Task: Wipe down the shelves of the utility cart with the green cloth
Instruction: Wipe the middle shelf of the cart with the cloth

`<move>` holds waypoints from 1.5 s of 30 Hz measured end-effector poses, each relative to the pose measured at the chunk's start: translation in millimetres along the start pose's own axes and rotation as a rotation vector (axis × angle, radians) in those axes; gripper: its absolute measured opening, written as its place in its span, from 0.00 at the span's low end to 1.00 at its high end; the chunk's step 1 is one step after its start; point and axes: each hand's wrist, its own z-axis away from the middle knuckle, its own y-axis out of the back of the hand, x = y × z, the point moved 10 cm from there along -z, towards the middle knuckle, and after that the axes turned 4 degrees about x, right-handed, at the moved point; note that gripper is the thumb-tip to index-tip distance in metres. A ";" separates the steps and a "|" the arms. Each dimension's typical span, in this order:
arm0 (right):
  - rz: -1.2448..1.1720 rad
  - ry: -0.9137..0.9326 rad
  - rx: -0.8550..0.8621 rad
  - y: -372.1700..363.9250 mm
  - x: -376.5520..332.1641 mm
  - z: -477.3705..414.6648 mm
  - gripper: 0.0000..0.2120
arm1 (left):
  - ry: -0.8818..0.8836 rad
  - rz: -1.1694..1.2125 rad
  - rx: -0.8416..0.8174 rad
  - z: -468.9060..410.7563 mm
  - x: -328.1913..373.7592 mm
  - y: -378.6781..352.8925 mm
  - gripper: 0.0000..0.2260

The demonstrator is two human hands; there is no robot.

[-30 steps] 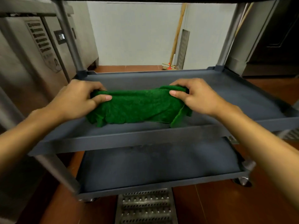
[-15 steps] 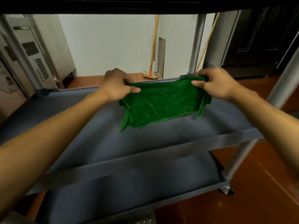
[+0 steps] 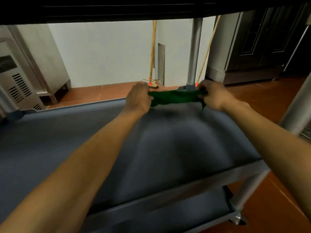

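The green cloth [image 3: 175, 98] lies stretched at the far right corner of the cart's grey middle shelf [image 3: 84, 132], close to the back rim. My left hand [image 3: 138, 98] grips its left end and my right hand [image 3: 214, 96] grips its right end, both arms reaching far across the shelf. Much of the cloth is hidden behind my hands. The lower shelf [image 3: 176, 216] shows below the front rim. The dark underside of the top shelf [image 3: 134, 9] fills the top of the view.
A metal cart post [image 3: 193, 56] rises just behind the cloth, another post [image 3: 297, 105] stands at the right. Broom handles [image 3: 153, 52] lean on the white wall. A steel appliance [image 3: 18, 81] stands at the left, a dark door [image 3: 262, 39] at the right.
Both hands have pushed the cloth from the shelf's near middle to its far right corner. My view has dropped lower and closer to the shelf.
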 end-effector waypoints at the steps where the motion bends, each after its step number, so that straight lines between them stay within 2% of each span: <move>1: 0.071 0.013 -0.130 -21.9 7.2 10.7 0.13 | -0.010 -0.017 -0.109 8.7 -5.7 -17.9 0.07; 2: 0.133 0.029 -0.225 -39.3 13.3 22.8 0.13 | -0.027 -0.043 -0.222 18.6 -11.0 -34.9 0.07; 4: 0.170 0.047 -0.250 -54.0 20.2 40.5 0.15 | -0.081 -0.118 -0.374 36.6 -17.9 -57.3 0.08; 10: 0.118 0.006 -0.134 -45.8 21.4 58.7 0.17 | -0.130 -0.176 -0.447 49.8 -18.4 -59.9 0.10; 20: 0.174 0.003 -0.143 -43.8 11.7 85.3 0.19 | -0.133 -0.150 -0.481 78.8 -21.8 -44.1 0.08; 24: 0.191 0.013 -0.115 -40.3 7.4 102.5 0.19 | -0.106 -0.117 -0.490 90.4 -24.4 -35.9 0.12; 37: 0.198 0.003 -0.044 -29.2 -11.6 154.8 0.19 | -0.093 -0.049 -0.438 138.2 -27.4 -9.4 0.13; 45: 0.228 0.045 -0.077 -22.0 -25.7 184.2 0.21 | -0.100 -0.049 -0.463 161.8 -36.9 6.4 0.11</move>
